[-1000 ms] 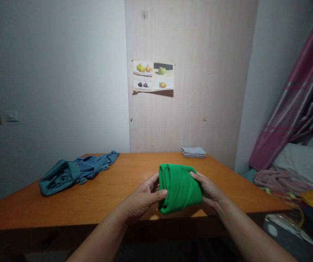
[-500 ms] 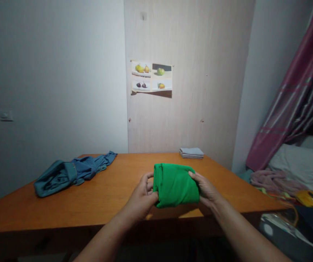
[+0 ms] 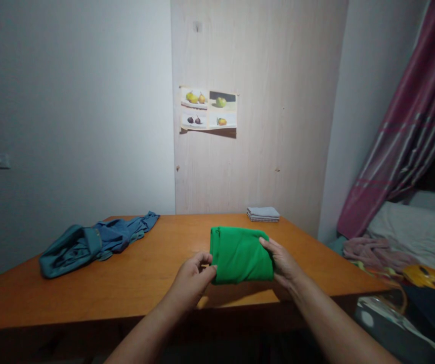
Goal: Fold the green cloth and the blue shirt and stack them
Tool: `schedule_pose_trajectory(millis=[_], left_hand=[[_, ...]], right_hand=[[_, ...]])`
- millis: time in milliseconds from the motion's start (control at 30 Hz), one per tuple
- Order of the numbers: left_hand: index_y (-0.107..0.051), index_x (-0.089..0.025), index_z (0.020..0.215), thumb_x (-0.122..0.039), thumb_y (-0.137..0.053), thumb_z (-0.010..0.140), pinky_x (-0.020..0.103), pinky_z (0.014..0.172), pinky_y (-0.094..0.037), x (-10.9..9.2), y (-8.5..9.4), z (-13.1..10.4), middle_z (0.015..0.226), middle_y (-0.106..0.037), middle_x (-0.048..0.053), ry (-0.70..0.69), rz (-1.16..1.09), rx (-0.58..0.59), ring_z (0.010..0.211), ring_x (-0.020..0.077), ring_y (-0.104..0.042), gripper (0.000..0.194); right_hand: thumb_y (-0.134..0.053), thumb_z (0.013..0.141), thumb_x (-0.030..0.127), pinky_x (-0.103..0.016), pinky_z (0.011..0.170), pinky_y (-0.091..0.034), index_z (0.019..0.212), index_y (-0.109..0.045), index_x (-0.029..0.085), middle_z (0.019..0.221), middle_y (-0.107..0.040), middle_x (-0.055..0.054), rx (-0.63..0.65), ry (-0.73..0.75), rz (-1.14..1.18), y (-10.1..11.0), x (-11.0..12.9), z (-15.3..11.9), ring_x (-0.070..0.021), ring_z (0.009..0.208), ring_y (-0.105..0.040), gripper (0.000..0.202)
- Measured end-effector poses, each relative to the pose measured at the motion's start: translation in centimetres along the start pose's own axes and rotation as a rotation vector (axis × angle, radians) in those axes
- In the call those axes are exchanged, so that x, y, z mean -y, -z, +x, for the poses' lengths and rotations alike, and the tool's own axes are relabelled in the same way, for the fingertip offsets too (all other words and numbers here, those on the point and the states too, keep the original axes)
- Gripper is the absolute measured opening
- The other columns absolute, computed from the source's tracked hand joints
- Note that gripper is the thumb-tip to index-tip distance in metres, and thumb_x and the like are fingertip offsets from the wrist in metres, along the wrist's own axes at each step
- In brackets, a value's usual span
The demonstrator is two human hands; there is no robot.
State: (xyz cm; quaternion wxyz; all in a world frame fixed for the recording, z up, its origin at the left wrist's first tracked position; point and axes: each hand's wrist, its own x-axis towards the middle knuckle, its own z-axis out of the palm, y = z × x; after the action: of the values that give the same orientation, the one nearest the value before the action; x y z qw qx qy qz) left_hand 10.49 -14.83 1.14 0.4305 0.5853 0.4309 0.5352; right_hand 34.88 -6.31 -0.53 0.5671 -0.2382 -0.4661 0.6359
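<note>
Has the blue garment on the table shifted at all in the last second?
No. The blue garment lies where it did on the table, its far end just left of the wooden wall panel; only the camera view shifted.

Crumpled clothing (image 3: 96, 240) on table's (image 3: 164, 263) left, folded cloths (image 3: 263, 214) at back right, apparently stacked

I can read no text, brand, number or sign here. On the grey object (image 3: 392, 331) at my right there is a pale round spot (image 3: 366, 318), but I can read nothing in it.
</note>
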Motion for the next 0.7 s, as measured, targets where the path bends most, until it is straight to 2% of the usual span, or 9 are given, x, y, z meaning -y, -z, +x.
schedule_pose_trajectory(millis=[100, 233, 400, 567, 700], left_hand=[[-0.056, -0.018, 0.068, -0.050, -0.067, 0.078, 0.022, 0.053, -0.029, 0.1, 0.2, 0.1, 0.059, -0.048, -0.005, 0.049, 0.063, 0.042, 0.055, 0.0099, -0.042, 0.035], [-0.051, -0.019, 0.063, -0.058, -0.064, 0.078, 0.023, 0.052, -0.024, 0.2, 0.4, 0.1, 0.057, -0.042, -0.006, 0.066, 0.046, 0.065, 0.055, 0.0090, -0.035, 0.044], [-0.044, -0.020, 0.058, -0.049, -0.071, 0.072, 0.022, 0.052, -0.024, 1.0, 0.5, 0.6, 0.057, -0.040, -0.007, 0.006, 0.112, 0.001, 0.055, 0.0084, -0.033, 0.041], [-0.040, -0.021, 0.056, -0.037, -0.073, 0.069, 0.021, 0.052, -0.024, 2.3, 0.7, 1.1, 0.056, -0.038, -0.007, -0.086, 0.207, -0.051, 0.056, 0.0088, -0.034, 0.038], [-0.045, -0.020, 0.061, -0.037, -0.072, 0.072, 0.020, 0.054, -0.029, 2.2, 0.8, 0.9, 0.060, -0.043, -0.006, -0.057, 0.103, -0.044, 0.058, 0.0088, -0.037, 0.033]], right_hand=[[-0.076, 0.081, 0.036, -0.043, 0.096, -0.054, 0.108, -0.072, 0.020, 0.112, -0.077, -0.009, -0.029, 0.023, -0.011, -0.4, 0.2, -0.1, -0.0286, 0.106, -0.071, 0.032], [-0.077, 0.080, 0.036, -0.043, 0.095, -0.054, 0.108, -0.072, 0.021, 0.108, -0.078, -0.008, -0.050, 0.038, -0.015, -0.6, 0.2, -0.1, -0.0283, 0.107, -0.070, 0.032], [-0.078, 0.078, 0.039, -0.044, 0.095, -0.053, 0.106, -0.072, 0.021, 0.109, -0.077, -0.008, -0.030, 0.051, -0.022, -1.0, 0.2, -0.2, -0.0288, 0.103, -0.071, 0.033], [-0.079, 0.077, 0.040, -0.044, 0.095, -0.053, 0.108, -0.072, 0.022, 0.110, -0.077, -0.008, -0.013, 0.059, -0.033, -1.7, 0.5, -0.4, -0.0292, 0.108, -0.070, 0.037], [-0.079, 0.076, 0.040, -0.045, 0.095, -0.054, 0.107, -0.072, 0.022, 0.107, -0.078, -0.008, -0.030, 0.061, -0.032, -1.9, 0.8, -0.5, -0.0300, 0.106, -0.070, 0.036]])
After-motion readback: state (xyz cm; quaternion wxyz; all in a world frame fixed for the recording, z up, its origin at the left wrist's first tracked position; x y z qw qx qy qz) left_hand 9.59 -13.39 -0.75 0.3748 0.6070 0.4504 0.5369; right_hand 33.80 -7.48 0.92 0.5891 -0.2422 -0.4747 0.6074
